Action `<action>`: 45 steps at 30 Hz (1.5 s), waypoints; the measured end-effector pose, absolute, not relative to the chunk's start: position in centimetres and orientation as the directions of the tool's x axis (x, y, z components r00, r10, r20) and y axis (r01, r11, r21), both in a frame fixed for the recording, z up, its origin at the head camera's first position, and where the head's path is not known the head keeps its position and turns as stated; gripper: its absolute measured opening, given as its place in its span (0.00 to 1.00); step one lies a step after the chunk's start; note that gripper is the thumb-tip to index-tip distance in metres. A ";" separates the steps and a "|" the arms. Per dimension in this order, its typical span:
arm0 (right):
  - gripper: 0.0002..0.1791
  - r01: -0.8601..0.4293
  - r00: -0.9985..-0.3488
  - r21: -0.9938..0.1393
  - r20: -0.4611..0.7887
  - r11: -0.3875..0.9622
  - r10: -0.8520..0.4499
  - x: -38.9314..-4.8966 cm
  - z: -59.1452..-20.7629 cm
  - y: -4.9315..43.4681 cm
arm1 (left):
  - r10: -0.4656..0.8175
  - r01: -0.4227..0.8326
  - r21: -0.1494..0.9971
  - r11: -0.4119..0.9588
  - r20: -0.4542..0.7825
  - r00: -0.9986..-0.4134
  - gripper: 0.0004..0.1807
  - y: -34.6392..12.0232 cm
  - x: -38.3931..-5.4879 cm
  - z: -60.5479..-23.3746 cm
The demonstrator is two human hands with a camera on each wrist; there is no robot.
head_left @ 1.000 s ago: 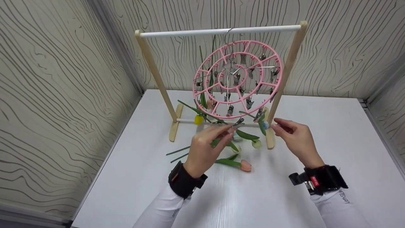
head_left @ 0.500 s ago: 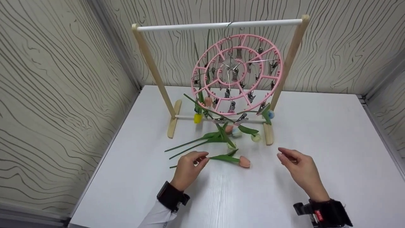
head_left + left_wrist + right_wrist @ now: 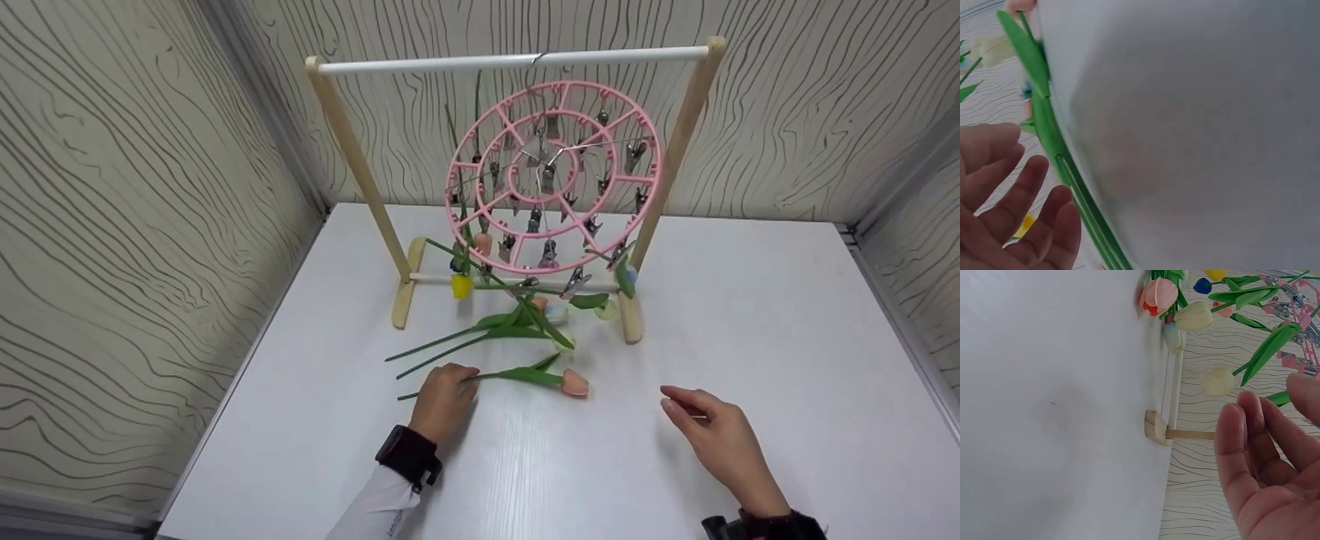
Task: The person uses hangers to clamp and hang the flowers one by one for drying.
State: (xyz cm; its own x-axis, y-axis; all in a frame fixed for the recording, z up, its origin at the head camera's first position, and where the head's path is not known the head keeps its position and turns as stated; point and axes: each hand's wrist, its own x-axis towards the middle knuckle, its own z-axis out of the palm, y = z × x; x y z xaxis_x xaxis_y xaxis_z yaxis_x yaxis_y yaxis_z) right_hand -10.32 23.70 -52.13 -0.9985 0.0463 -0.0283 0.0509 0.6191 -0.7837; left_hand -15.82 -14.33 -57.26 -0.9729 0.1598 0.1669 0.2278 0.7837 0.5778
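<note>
A pink artificial tulip [image 3: 574, 383] lies across the table, its stem running left under my left hand [image 3: 442, 401]. Relaxed, parted fingers [image 3: 1026, 183] show right beside the green stems [image 3: 1085, 202] in the left wrist view. My right hand [image 3: 720, 442] hovers at the right with loosely bent fingers and nothing in them. Behind the pink tulip, several more tulips [image 3: 517, 330] lie in a crossed bunch. A pink round clip hanger [image 3: 630, 178] holds other tulips in its metal clips, among them a yellow tulip [image 3: 461, 286], a pale blue tulip [image 3: 627, 279] and a cream tulip [image 3: 606, 309].
The hanger is hooked over the white bar [image 3: 420, 64] of a wooden stand, whose right foot [image 3: 632, 324] rests on the white table [image 3: 750, 315]. Several clips on the ring hang without flowers. Patterned walls [image 3: 795, 112] enclose the back and left.
My left hand has let go of a clip at the ring's lower edge and come down to the pink tulip's stem. The right hand has withdrawn from the pale blue tulip toward the front.
</note>
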 end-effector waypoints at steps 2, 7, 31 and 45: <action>0.23 0.054 -0.998 -0.781 -0.031 0.623 0.047 -10.2 -52.1 23.7 | 0.152 0.204 0.567 0.798 0.138 -0.979 0.13 -14.3 -15.8 -57.4; 0.23 0.066 -0.998 -0.771 -0.037 0.633 0.059 -10.0 -52.1 23.6 | 0.142 0.176 0.526 0.832 0.104 -0.984 0.12 -14.0 -15.8 -57.5; 0.20 0.044 -0.999 -0.776 -0.024 0.630 0.040 -9.2 -51.6 23.0 | 0.317 0.338 0.375 0.863 0.121 -0.941 0.08 -12.4 -14.5 -55.4; 0.15 -0.363 -0.904 -0.597 0.413 0.716 -0.114 -8.3 -50.4 20.2 | 0.535 0.615 0.132 0.777 0.376 -0.757 0.11 -8.7 -12.2 -49.6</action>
